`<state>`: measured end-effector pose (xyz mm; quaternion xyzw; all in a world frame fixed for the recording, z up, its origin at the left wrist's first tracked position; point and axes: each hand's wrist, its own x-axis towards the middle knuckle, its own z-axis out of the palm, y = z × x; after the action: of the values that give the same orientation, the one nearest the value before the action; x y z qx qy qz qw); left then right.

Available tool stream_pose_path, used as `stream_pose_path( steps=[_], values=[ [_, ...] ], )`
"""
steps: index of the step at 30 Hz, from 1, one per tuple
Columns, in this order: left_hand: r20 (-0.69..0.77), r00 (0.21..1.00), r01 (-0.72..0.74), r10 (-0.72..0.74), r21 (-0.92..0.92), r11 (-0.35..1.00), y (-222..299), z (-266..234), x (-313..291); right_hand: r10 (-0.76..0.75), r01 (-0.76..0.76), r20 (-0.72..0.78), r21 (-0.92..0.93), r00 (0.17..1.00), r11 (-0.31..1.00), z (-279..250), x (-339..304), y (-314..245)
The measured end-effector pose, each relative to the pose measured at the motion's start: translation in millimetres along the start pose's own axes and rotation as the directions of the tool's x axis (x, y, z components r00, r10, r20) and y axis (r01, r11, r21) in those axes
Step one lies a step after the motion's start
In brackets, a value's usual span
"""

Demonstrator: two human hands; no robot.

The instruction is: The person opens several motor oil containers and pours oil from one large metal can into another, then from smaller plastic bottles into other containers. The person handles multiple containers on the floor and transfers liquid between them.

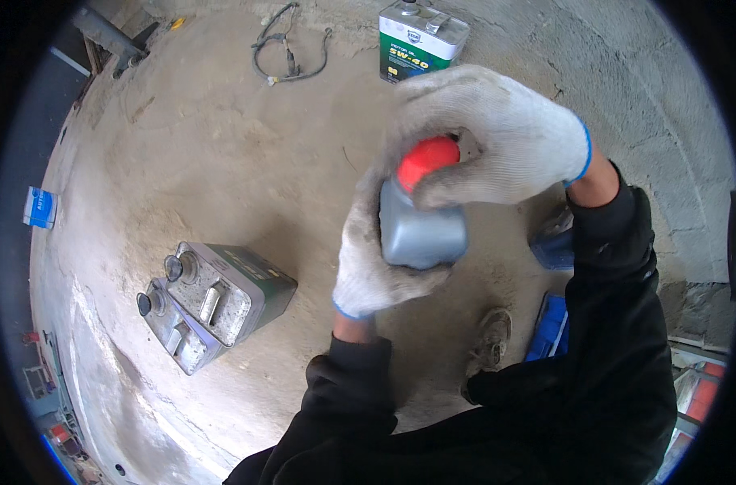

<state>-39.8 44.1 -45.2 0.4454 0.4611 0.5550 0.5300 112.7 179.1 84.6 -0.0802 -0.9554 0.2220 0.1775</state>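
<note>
A grey-blue plastic bottle (425, 230) with a red cap (427, 160) is held up in front of me, over the dusty floor. My left hand (368, 255), in a soiled white knit glove, wraps round the bottle's body from the left and below. Gloved the same way, my right hand (493, 133) closes its thumb and fingers round the red cap from above and the right. Whether the cap is loose on the neck cannot be seen. Just beyond my right hand stands a green and silver motor oil can (420, 40).
Two metal cans with black caps (222, 295) stand together at the left. A dark cable (291, 56) lies on the far floor. One shoe (491, 339) shows below, beside a blue object (548, 327). A blue and white box (40, 208) sits far left; a block wall (651, 105) rises right.
</note>
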Motion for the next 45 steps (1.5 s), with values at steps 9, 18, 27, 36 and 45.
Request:
stream_pose_path(
  steps=[9,18,27,36,45],
  values=[
    [-0.028,0.984,-0.142,0.174,0.455,0.879,7.4,-12.2,-6.5,0.265,-0.284,-0.108,-0.238,0.958,0.929,2.8,5.4,-16.4],
    [-0.183,0.9,-0.181,0.397,0.67,0.72,-21.6,-2.1,-9.9,-0.046,0.06,0.084,-0.172,0.995,0.983,13.9,-4.8,-3.2],
    [-0.369,0.879,0.05,0.302,0.701,0.711,-88.6,-38.7,-34.0,0.213,-0.228,0.312,0.014,0.926,0.974,-11.6,-50.2,15.8],
    [-0.535,0.679,0.09,0.502,0.74,0.667,-148.9,-35.9,-41.6,0.324,-0.301,0.211,-0.132,0.922,0.944,243.9,-207.2,62.4],
    [-0.63,0.72,0.257,0.291,0.632,0.731,-156.9,-15.7,-70.6,0.367,-0.318,0.318,-0.197,0.874,0.928,199.7,-212.5,76.5]
  ],
)
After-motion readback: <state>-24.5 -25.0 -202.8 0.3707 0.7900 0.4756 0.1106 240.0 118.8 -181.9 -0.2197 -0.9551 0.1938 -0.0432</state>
